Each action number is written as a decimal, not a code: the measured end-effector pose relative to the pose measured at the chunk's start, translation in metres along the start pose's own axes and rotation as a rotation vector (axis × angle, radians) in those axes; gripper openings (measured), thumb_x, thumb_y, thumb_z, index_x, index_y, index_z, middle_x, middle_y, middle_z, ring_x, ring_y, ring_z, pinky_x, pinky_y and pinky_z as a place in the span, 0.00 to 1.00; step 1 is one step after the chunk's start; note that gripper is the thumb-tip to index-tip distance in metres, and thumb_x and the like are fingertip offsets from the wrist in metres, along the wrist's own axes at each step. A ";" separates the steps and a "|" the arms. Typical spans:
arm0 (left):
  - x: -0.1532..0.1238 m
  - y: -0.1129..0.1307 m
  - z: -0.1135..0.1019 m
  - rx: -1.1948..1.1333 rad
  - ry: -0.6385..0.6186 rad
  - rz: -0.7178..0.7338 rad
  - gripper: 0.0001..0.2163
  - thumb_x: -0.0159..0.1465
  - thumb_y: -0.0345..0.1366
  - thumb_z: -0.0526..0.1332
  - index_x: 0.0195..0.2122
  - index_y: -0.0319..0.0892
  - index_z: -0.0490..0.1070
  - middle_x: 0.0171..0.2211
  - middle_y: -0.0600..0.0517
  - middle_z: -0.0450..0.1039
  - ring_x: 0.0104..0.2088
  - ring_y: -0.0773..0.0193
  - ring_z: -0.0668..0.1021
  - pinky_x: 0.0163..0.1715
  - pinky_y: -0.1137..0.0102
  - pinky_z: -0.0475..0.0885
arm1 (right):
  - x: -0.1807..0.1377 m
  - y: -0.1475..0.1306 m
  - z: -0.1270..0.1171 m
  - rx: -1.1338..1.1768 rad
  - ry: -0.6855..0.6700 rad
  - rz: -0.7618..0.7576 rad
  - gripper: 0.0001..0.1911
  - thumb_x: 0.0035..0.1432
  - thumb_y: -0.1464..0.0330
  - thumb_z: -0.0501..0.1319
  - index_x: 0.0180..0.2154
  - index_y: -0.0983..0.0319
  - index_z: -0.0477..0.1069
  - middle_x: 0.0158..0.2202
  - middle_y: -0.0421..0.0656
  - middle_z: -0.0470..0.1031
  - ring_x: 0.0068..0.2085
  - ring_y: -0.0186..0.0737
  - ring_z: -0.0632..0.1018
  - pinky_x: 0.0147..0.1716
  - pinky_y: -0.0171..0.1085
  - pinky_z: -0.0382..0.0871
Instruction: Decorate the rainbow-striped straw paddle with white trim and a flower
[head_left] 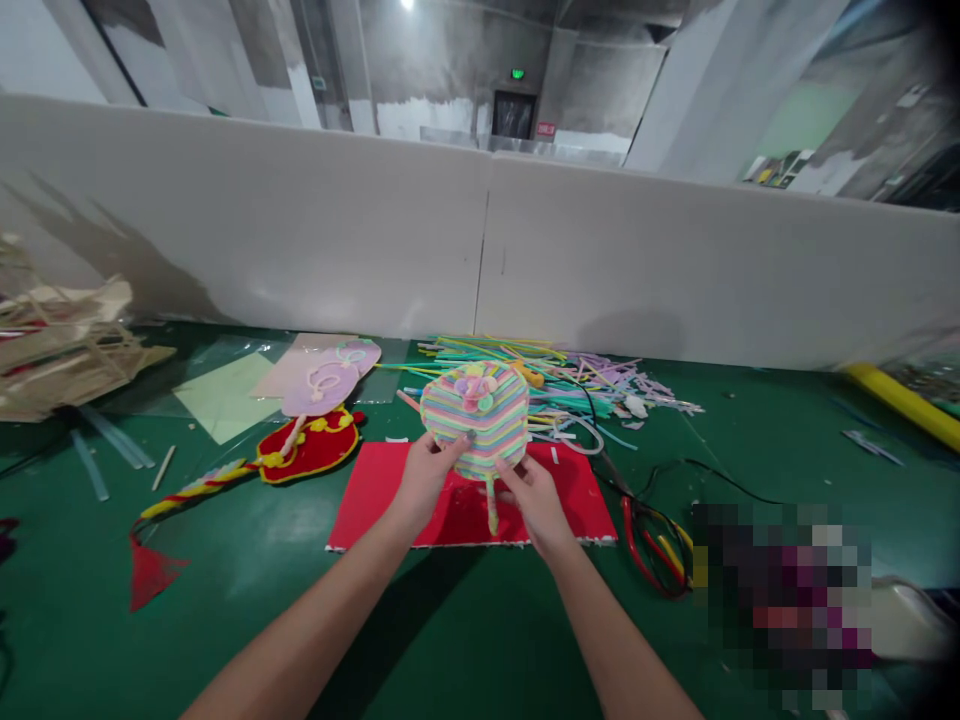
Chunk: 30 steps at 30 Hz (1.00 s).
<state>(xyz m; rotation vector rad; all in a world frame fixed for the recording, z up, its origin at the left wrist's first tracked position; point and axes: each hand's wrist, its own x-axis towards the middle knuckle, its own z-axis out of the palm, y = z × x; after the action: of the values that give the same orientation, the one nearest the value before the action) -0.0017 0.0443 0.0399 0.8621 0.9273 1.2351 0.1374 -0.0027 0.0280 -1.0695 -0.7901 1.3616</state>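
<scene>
Both hands hold up a round hand fan (480, 440) striped in pastel colours, with a small flower of several petals near its top and a short handle pointing down. My left hand (426, 480) pinches its lower left edge, thumb on the front. At the lower right edge, my right hand (534, 498) grips it close to the handle. Beneath the fan lies a red board (375, 500) with a rough white front edge.
Behind the fan is a pile of coloured strips (600, 385). Red-handled scissors (652, 550) lie right of the board. To the left are a red fan (319, 450) with a tassel, a purple fan (326, 380) and a wooden model (67, 350). A white partition (337, 240) stands behind.
</scene>
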 end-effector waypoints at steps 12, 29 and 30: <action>0.013 0.014 0.001 -0.061 -0.046 -0.078 0.23 0.46 0.39 0.71 0.43 0.38 0.73 0.41 0.46 0.78 0.40 0.52 0.79 0.42 0.61 0.73 | -0.006 0.005 0.004 -0.029 -0.096 0.037 0.16 0.50 0.58 0.64 0.37 0.62 0.71 0.28 0.43 0.78 0.26 0.43 0.80 0.21 0.37 0.74; 0.021 0.019 -0.004 0.028 0.046 0.013 0.25 0.45 0.41 0.71 0.44 0.37 0.73 0.43 0.44 0.77 0.46 0.49 0.76 0.47 0.59 0.70 | -0.002 0.021 0.004 -0.102 -0.099 0.035 0.15 0.48 0.59 0.65 0.33 0.64 0.71 0.28 0.45 0.79 0.21 0.36 0.76 0.18 0.34 0.70; 0.021 0.019 -0.004 0.016 0.036 0.004 0.25 0.45 0.40 0.71 0.44 0.37 0.73 0.43 0.45 0.77 0.46 0.49 0.76 0.47 0.59 0.70 | -0.003 0.020 0.004 -0.101 -0.099 0.039 0.15 0.48 0.59 0.65 0.33 0.64 0.71 0.28 0.45 0.79 0.20 0.36 0.76 0.17 0.33 0.69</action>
<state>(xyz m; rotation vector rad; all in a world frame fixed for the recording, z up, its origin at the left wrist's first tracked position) -0.0108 0.0676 0.0535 0.8575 0.9659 1.2519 0.1261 -0.0068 0.0113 -1.1082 -0.9231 1.4288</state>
